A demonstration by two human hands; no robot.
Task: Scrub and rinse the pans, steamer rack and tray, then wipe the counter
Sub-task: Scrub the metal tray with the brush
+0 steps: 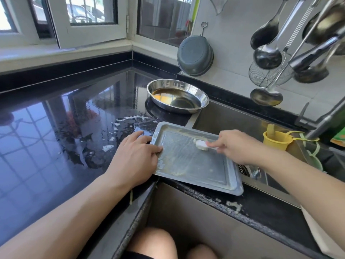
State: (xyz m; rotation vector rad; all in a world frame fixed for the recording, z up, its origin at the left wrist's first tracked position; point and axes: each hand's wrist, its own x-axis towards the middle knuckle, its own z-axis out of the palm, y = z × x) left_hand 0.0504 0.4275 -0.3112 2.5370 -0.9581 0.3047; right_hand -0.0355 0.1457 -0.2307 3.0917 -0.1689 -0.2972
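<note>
Tray lies tilted across the sink corner, its near edge on the counter. Left hand at 9 o'clock grips its rim, thumb inside. Right hand pinches a white brush on the tray; the handle is hidden. At 12 o'clock stands a steel pan.

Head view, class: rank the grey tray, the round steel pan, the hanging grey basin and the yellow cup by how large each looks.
1. Grey tray, though it lies nearest the camera.
2. Round steel pan.
3. Hanging grey basin, farther off, so its rank against the pan is unsure.
4. Yellow cup.
</note>
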